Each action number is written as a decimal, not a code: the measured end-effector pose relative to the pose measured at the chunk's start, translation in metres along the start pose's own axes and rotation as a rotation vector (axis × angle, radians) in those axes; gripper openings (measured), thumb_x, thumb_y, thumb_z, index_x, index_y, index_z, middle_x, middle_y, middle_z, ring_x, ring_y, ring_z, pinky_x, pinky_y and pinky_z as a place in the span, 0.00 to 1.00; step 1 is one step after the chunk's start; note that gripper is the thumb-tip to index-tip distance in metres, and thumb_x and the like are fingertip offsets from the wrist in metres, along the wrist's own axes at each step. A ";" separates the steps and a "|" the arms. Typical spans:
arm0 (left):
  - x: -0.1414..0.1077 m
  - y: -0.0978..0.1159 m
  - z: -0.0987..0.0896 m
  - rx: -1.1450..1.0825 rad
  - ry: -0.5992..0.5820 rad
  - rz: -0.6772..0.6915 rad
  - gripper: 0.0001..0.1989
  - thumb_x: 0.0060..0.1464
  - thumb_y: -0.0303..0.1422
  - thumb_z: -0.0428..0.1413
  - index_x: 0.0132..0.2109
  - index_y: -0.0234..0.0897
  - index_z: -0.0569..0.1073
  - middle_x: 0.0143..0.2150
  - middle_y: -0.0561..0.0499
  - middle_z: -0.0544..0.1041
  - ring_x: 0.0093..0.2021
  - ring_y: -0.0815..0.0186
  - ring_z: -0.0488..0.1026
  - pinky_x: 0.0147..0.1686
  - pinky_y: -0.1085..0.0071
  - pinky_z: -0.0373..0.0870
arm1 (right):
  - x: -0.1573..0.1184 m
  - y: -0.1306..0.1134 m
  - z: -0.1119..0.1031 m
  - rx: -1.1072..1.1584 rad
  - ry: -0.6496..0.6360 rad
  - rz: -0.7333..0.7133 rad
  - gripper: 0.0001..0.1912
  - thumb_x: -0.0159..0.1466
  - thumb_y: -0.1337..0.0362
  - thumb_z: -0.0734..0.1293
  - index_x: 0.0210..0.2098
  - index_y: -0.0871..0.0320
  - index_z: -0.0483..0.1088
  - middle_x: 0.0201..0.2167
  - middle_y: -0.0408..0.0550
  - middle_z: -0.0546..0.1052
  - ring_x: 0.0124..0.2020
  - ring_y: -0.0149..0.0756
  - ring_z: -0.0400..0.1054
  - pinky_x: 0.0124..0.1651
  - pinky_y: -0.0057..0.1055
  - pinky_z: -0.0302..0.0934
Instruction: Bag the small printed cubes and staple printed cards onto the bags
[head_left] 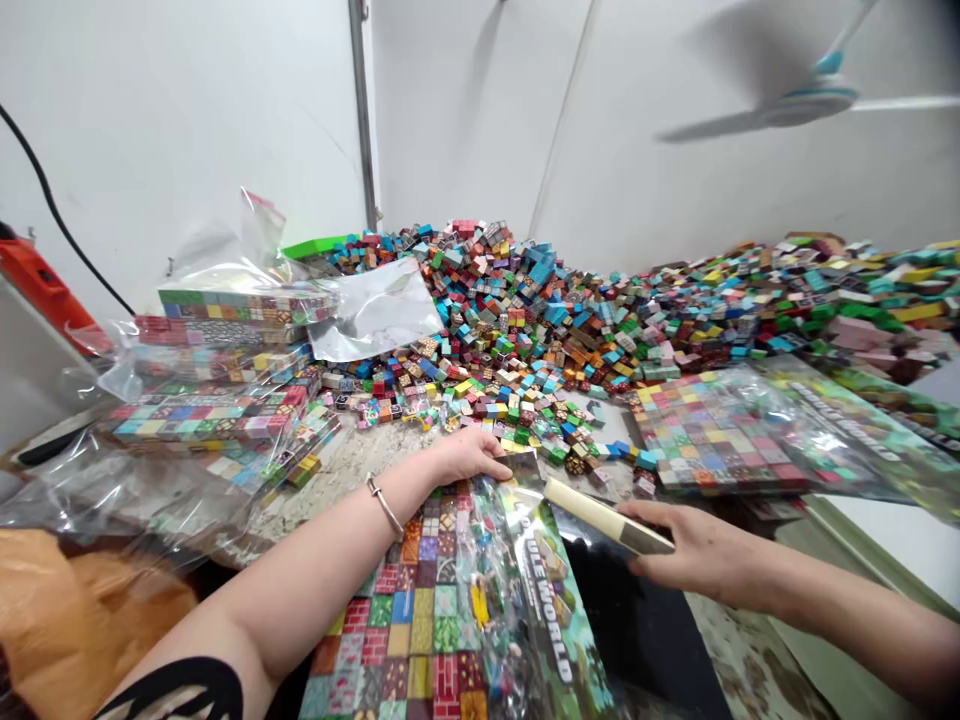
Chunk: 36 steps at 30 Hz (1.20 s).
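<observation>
A clear bag of patterned cubes (420, 620) lies in front of me, with small figures packed along its right side and a green printed card (559, 610) beside them. My left hand (472, 457) is closed on the top edge of this bag, near the card's upper end. In my right hand (675, 545) is a flat cream-coloured bar (604, 515), pinched between thumb and fingers at its right end. The bar hangs tilted over a black sheet (637, 610) that sticks out to the right of the card.
A large heap of loose cubes (525, 310) runs along the wall. Bagged cubes (210, 410) are stacked at left, near an orange bag (82, 620). Another filled bag (712, 430) lies at right. A fan (810, 100) hangs at upper right.
</observation>
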<state>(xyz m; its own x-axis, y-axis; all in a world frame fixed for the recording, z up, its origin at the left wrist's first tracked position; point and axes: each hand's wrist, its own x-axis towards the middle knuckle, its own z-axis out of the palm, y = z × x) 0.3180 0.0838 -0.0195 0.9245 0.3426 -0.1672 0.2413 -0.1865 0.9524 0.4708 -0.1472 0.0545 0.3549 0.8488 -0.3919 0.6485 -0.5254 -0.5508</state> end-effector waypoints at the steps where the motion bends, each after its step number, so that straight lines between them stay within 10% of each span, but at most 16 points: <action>1: 0.000 0.001 0.002 -0.002 -0.015 -0.007 0.11 0.33 0.36 0.62 0.24 0.33 0.71 0.19 0.56 0.68 0.20 0.73 0.60 0.22 0.74 0.55 | -0.002 -0.001 0.001 0.009 0.005 0.001 0.12 0.43 0.64 0.66 0.29 0.53 0.73 0.25 0.40 0.75 0.30 0.38 0.68 0.30 0.26 0.59; 36: -0.019 0.013 0.027 -0.011 -0.292 0.054 0.17 0.35 0.42 0.63 0.26 0.33 0.69 0.21 0.58 0.66 0.21 0.75 0.59 0.22 0.76 0.53 | -0.049 0.006 0.008 -0.453 0.047 -0.047 0.25 0.46 0.64 0.63 0.45 0.55 0.70 0.44 0.51 0.74 0.42 0.46 0.69 0.41 0.33 0.63</action>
<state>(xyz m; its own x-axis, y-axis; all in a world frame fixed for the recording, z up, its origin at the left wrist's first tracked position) 0.3117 0.0506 -0.0109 0.9821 0.0528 -0.1806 0.1874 -0.1865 0.9644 0.4514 -0.1922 0.0644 0.3416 0.8782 -0.3349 0.8900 -0.4167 -0.1849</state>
